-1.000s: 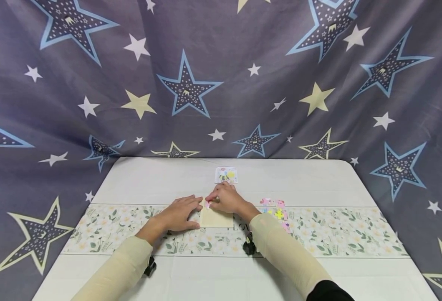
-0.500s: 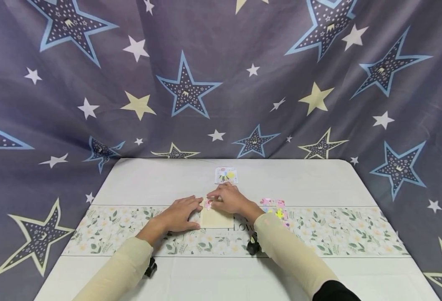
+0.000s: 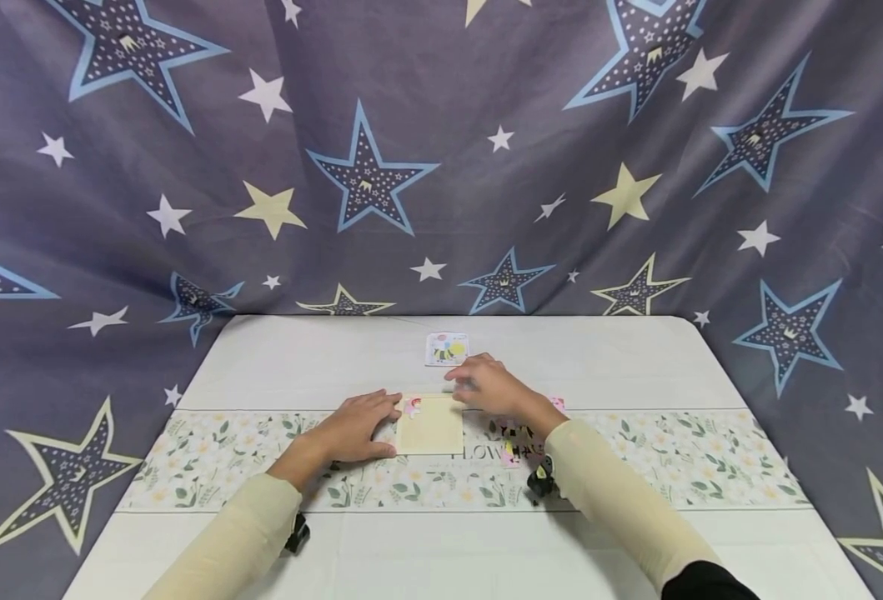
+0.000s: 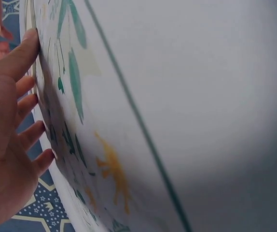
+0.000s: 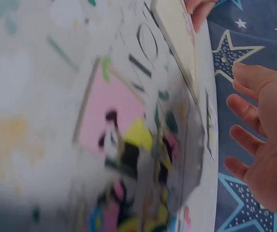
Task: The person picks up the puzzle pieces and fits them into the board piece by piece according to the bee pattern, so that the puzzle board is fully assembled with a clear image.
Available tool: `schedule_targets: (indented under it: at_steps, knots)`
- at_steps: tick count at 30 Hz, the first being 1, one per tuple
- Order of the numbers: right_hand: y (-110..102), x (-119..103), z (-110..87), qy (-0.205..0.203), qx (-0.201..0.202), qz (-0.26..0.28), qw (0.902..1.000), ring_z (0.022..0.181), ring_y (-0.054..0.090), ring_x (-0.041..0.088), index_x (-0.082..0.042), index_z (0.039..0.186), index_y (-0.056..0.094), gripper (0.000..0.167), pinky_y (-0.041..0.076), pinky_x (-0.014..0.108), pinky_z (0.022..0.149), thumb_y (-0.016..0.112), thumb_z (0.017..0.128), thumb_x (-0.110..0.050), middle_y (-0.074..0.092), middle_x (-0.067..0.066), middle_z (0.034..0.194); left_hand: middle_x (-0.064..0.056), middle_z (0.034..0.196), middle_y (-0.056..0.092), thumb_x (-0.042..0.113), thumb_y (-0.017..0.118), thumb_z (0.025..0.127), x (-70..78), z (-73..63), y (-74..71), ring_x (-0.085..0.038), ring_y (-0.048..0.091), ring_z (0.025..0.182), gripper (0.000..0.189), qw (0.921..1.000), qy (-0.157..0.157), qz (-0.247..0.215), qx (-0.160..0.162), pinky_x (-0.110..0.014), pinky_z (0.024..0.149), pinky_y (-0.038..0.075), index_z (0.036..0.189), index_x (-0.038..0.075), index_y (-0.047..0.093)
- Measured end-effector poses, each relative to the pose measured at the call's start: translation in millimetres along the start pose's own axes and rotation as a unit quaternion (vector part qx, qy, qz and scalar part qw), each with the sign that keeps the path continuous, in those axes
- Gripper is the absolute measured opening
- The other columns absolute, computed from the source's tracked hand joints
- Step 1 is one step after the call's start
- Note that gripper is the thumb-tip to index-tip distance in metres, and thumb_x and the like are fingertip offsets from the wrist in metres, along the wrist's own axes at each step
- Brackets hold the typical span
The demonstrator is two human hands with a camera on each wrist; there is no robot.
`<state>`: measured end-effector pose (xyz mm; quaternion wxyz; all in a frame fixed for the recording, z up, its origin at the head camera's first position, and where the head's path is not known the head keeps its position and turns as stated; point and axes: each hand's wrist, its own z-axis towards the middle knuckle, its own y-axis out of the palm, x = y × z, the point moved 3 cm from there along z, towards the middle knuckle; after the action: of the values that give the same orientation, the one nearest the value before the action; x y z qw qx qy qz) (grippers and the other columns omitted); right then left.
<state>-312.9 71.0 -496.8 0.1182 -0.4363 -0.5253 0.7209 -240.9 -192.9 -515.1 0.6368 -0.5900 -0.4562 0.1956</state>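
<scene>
A pale wooden puzzle board (image 3: 429, 432) lies flat on the table, with one pink jigsaw piece (image 3: 413, 407) in its far left corner. My left hand (image 3: 358, 427) rests beside the board, fingers and thumb extended at its left edge. In the left wrist view that hand (image 4: 6, 116) holds nothing. Over the board's far right corner is my right hand (image 3: 489, 387), raised off it. The right wrist view shows this hand (image 5: 271, 125) with loosely bent fingers and nothing between them. Below it lie loose jigsaw pieces (image 5: 112, 111), pink with black and yellow, partly blurred.
Behind the board lies a picture card (image 3: 447, 349) with a bee on it. Several loose jigsaw pieces (image 3: 512, 454) are spread right of the board, partly hidden by the right forearm. A floral runner (image 3: 651, 458) crosses the white table (image 3: 336, 550); a star-patterned curtain (image 3: 441, 208) hangs behind.
My right hand has let go of the pink jigsaw piece, which stays in the board's corner, and has moved right and up. My left hand has stayed beside the board.
</scene>
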Motion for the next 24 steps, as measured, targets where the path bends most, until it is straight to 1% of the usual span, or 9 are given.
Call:
schedule_targets:
  at_steps: [6,12,18,24]
  knots:
    - [-11,15,-14.4,0.023,0.004,-0.008,0.9997,0.13,0.052,0.032,-0.015,0.13,0.071,0.034,0.038,0.059,0.112,0.069,0.097,-0.025,0.07,0.004,0.123,-0.007,0.164,0.038,0.048,0.074,0.091,-1.6,0.9,1.4,-0.036,0.03,0.154,0.063,1.0,-0.003,0.004,0.001,-0.06,0.124,0.026,0.141,0.014,0.058]
    - [-21,32,-31.6,0.03,0.017,0.001,0.9994,0.126,0.054,0.033,-0.013,0.129,0.071,0.033,0.039,0.061,0.111,0.069,0.097,-0.022,0.071,0.007,0.121,-0.008,0.164,0.039,0.049,0.074,0.091,-2.1,0.1,2.4,-0.037,0.031,0.154,0.062,1.0,-0.001,-0.001,0.004,-0.061,0.123,0.027,0.14,0.014,0.058]
    - [-28,47,-49.2,0.053,0.023,0.007,0.9983,0.126,0.054,0.034,-0.013,0.129,0.072,0.033,0.039,0.06,0.113,0.07,0.097,-0.021,0.072,0.008,0.121,-0.007,0.164,0.039,0.049,0.074,0.09,-3.9,-0.1,3.5,-0.037,0.031,0.154,0.062,1.0,-0.001,0.0,0.007,-0.061,0.123,0.027,0.139,0.015,0.059]
    - [-30,59,-64.7,0.067,0.021,-0.026,0.9972,0.128,0.054,0.035,-0.015,0.129,0.072,0.034,0.039,0.062,0.112,0.071,0.096,-0.023,0.071,0.007,0.123,-0.007,0.164,0.038,0.049,0.074,0.091,-4.2,0.2,3.5,-0.036,0.03,0.154,0.062,1.0,-0.001,-0.001,0.006,-0.061,0.124,0.026,0.139,0.015,0.058]
